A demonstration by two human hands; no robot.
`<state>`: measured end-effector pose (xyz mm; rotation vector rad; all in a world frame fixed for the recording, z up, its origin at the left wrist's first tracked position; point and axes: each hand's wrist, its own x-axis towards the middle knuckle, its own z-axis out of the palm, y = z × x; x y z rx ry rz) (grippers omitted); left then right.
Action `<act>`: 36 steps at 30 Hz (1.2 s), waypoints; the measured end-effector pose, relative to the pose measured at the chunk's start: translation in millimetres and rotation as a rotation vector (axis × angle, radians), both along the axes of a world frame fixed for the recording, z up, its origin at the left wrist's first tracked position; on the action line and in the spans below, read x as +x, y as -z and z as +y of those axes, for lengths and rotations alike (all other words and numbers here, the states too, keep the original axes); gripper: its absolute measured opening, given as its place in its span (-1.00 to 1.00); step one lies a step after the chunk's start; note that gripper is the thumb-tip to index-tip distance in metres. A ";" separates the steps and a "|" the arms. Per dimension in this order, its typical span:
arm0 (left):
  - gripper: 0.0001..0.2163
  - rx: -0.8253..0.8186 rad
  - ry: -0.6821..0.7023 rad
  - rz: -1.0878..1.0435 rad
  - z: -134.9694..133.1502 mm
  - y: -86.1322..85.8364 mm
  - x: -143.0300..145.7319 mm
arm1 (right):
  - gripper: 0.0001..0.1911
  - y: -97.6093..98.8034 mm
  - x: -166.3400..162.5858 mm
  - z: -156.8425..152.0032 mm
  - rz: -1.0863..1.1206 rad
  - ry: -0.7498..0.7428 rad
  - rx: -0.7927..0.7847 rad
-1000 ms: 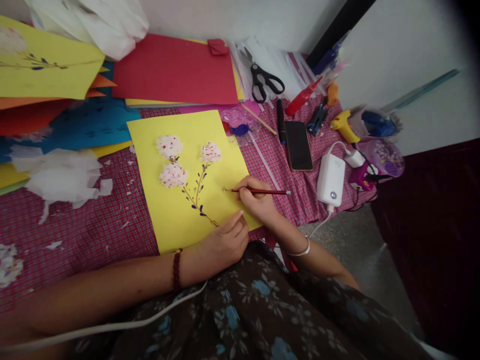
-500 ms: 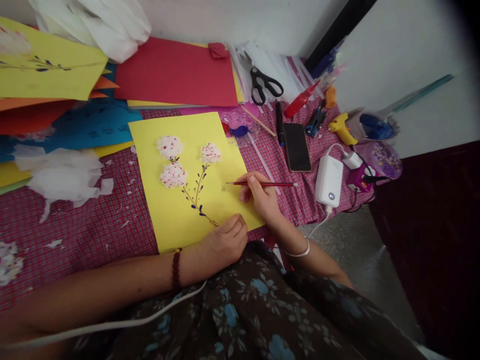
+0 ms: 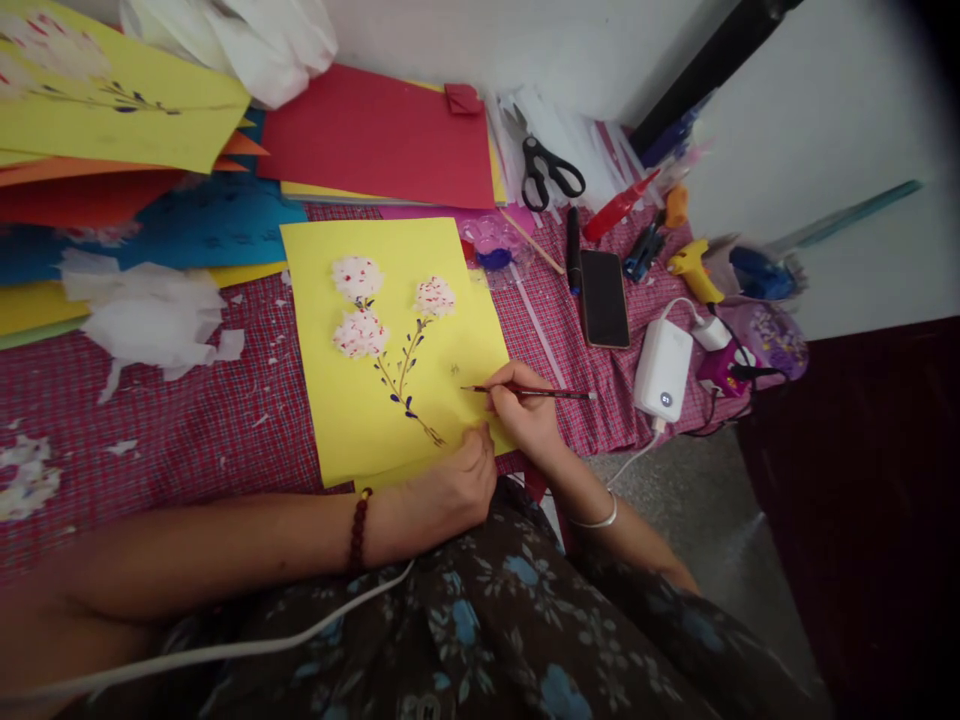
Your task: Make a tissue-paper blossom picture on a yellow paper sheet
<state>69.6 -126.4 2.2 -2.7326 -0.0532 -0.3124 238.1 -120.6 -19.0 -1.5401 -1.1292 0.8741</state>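
Hands, brush, yellow sheet, checked tablecloth

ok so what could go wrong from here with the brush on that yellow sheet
1. The left hand rests on the yellow sheet right beside the painted stem, at its lower end; wet paint there could smear.
2. The right hand holds the brush tip close to a small mark; a slip might blot it.
3. The paint palette sits at the sheet's top corner; a bump may spill.
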 end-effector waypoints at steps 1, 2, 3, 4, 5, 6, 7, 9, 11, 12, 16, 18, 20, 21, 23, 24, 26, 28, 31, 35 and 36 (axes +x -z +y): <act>-0.64 -0.001 -0.003 -0.008 -0.1 0.9 0.1 | -0.92 2.0 -0.2 0.0 0.005 0.006 0.000; -0.64 -0.005 -0.004 -0.015 -0.1 1.8 0.0 | -0.92 3.6 -0.2 0.1 0.007 0.006 0.002; -0.64 -0.013 -0.003 -0.019 0.1 2.5 -0.2 | -0.91 4.7 -0.2 0.0 0.005 0.000 0.009; -0.65 -0.020 0.000 -0.019 0.3 3.1 -0.4 | -0.91 5.0 -0.3 0.0 -0.001 -0.010 0.017; -0.65 -0.027 0.002 -0.016 0.6 3.5 -0.6 | -0.91 4.8 -0.4 -0.2 -0.010 -0.022 0.024; -0.66 -0.038 0.003 -0.012 0.9 3.8 -0.8 | -0.91 4.2 -0.5 -0.3 -0.021 -0.034 0.028; -0.67 -0.048 0.004 -0.009 1.3 4.1 -0.9 | -0.91 3.3 -0.7 -0.5 -0.034 -0.043 0.029; -0.67 -0.072 0.005 -0.010 1.9 4.4 -1.1 | -0.91 1.7 -1.0 -1.0 -0.060 -0.051 0.020; -0.68 -0.093 0.008 -0.026 2.6 4.4 -1.0 | -0.92 1.1 -1.2 -1.4 -0.081 -0.053 0.010; -0.68 -0.098 0.009 -0.031 3.0 4.0 -0.8 | -0.92 1.2 -1.2 -1.6 -0.087 -0.052 0.008; -0.69 -0.091 0.017 -0.040 5.1 0.2 0.3 | -0.92 1.9 -1.3 -1.6 -0.091 -0.056 0.011; -0.69 -0.092 0.018 -0.041 5.6 -1.2 0.6 | -0.92 1.7 -1.4 -1.3 -0.094 -0.061 0.018; -0.69 -0.104 0.017 -0.033 5.4 -0.6 0.5 | -0.92 1.1 -1.6 -0.8 -0.099 -0.066 0.022; -0.69 -0.113 0.016 -0.030 5.2 0.3 0.4 | -0.92 0.9 -1.7 -0.7 -0.099 -0.070 0.022; -0.70 -0.124 0.019 -0.033 4.6 2.8 0.1 | -0.92 0.6 -2.0 -0.4 -0.097 -0.069 0.019; -0.70 -0.124 0.021 -0.039 4.5 3.9 0.0 | -0.92 0.6 -2.1 -0.3 -0.096 -0.067 0.019; -0.70 -0.117 0.022 -0.043 4.4 5.1 -0.2 | -0.92 0.6 -2.2 -0.1 -0.095 -0.066 0.021; -0.69 -0.109 0.022 -0.033 4.8 4.8 -0.2 | -0.93 0.6 -2.3 0.2 -0.098 -0.065 0.027; -0.68 -0.108 0.022 -0.038 5.5 3.3 0.0 | -0.92 0.5 -2.3 0.3 -0.100 -0.068 0.035; -0.68 -0.107 0.021 -0.045 5.8 3.0 0.5 | -0.91 1.2 -2.1 -0.2 -0.096 -0.069 0.038; -0.68 -0.106 0.022 -0.045 5.7 3.3 0.6 | -0.90 1.5 -2.0 -0.4 -0.096 -0.068 0.037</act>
